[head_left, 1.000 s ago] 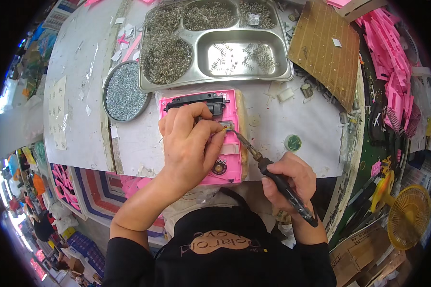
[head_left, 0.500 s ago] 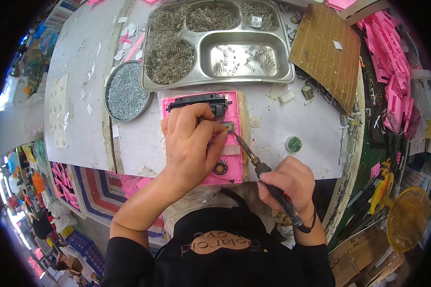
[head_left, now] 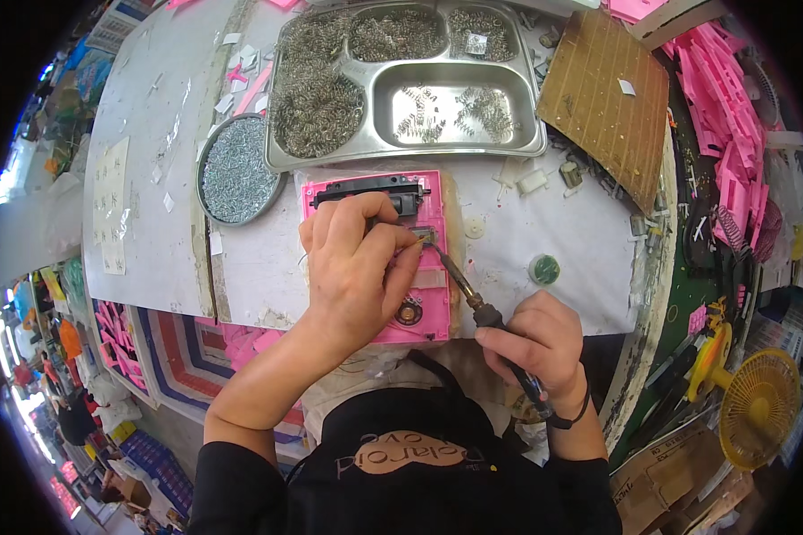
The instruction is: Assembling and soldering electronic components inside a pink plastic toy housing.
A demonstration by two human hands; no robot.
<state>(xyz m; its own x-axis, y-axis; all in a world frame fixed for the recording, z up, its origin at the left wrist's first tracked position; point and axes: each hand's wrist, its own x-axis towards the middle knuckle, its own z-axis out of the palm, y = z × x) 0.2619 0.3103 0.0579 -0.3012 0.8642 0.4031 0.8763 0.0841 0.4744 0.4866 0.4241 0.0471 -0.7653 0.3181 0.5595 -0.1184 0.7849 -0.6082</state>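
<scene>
Resting flat on the pink rectangular plastic housing (head_left: 424, 267), the left hand (head_left: 357, 267) presses down with its fingers curled, the fingertips (head_left: 400, 241) pinched close to a small metal contact near the upper middle of the part; what they pinch is too small to make out. The housing lies on the white-covered worktable (head_left: 241, 259), directly in front of the person, with a black bar-shaped component (head_left: 366, 189) fitted across its top edge and a round metal-centred disc (head_left: 409, 313) near its lower edge. The right hand (head_left: 540, 343) is clenched around the dark handle of a soldering iron (head_left: 486, 316), held like a pen, its tip touching the housing just beside the left fingertips. Beyond the housing sits a compartmented stainless steel tray (head_left: 535, 134) holding wire springs, and to its left a round metal dish of small screws (head_left: 236, 169). A brown corrugated cardboard sheet (head_left: 602, 98) lies at the table's right, and a small green round cap (head_left: 543, 268) lies right of the housing.
</scene>
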